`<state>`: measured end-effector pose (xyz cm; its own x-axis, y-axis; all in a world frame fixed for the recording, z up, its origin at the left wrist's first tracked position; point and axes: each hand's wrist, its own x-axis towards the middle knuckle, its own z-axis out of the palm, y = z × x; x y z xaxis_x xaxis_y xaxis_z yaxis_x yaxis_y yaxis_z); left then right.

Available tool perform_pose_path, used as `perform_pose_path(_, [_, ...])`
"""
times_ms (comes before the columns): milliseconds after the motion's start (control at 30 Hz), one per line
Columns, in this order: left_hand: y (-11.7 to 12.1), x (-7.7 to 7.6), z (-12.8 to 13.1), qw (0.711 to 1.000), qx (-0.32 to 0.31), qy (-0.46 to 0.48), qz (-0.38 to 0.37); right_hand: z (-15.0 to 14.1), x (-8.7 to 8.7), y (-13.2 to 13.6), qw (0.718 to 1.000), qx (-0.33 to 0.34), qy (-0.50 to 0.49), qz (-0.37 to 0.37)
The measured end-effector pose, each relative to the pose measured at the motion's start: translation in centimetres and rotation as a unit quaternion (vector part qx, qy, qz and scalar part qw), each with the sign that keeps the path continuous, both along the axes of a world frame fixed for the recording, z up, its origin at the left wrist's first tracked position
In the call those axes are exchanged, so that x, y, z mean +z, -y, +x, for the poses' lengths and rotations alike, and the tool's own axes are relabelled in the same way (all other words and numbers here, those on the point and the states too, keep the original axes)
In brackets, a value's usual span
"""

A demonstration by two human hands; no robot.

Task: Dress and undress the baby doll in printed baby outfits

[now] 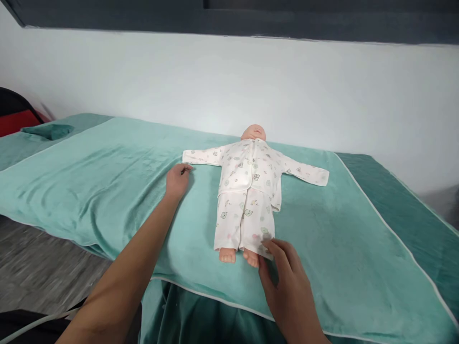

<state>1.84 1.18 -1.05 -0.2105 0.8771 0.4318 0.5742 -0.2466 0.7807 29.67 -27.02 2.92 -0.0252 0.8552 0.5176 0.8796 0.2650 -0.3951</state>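
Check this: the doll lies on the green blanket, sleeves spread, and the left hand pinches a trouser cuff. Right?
Not quite: the head view shows the right hand pinching the cuff. The doll does lie on the green blanket, sleeves spread.

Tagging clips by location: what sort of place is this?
Probably a bedroom or a care-training room; can't tell which. A baby doll in printed clothes lies on a bed-like surface under a green blanket, set against a plain white wall.

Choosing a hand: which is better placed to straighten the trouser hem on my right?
Right, I'd judge: the right hand pinches the trouser hem, while the left hand is by a sleeve cuff.
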Motion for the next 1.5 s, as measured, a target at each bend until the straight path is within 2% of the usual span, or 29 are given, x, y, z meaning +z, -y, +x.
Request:
perform_pose_path(100, [0.1,0.1,0.0,1.000,0.001,0.001,-0.002,-0.1,0.2,-0.2,1.000,0.007,-0.026,0.013])
perform_pose_path(267, [0.1,0.1,0.0,1.000,0.001,0.001,-0.004,0.2,2.1,0.4,0.995,0.010,-0.075,0.069])
perform_pose_path(367, [0.1,0.1,0.0,1.000,0.002,0.003,-0.005,0.5,2.7,0.8,0.994,0.012,-0.080,0.075])
perform_pose_path(667, [0.1,0.0,-0.1,1.000,0.006,0.008,-0.011,-0.5,1.8,0.9,0.995,0.023,-0.065,0.075])
perform_pose_path(833, [0.0,0.1,0.0,1.000,0.008,0.010,-0.019,-2.4,2.1,0.4,0.998,0.021,-0.003,0.059])
perform_pose_path(1067, [0.1,0.4,0.0,1.000,0.006,0.010,-0.023,-4.1,1.5,-1.5,0.997,-0.018,0.072,0.034])
perform_pose_path(1300, [0.3,0.5,0.1,1.000,0.006,0.011,-0.027,-4.5,1.0,-2.5,0.998,-0.030,0.042,0.040])
perform_pose_path(1500, [0.3,0.4,0.0,0.999,0.000,0.009,-0.032,-4.6,1.4,-1.7,0.997,-0.014,0.013,0.070])
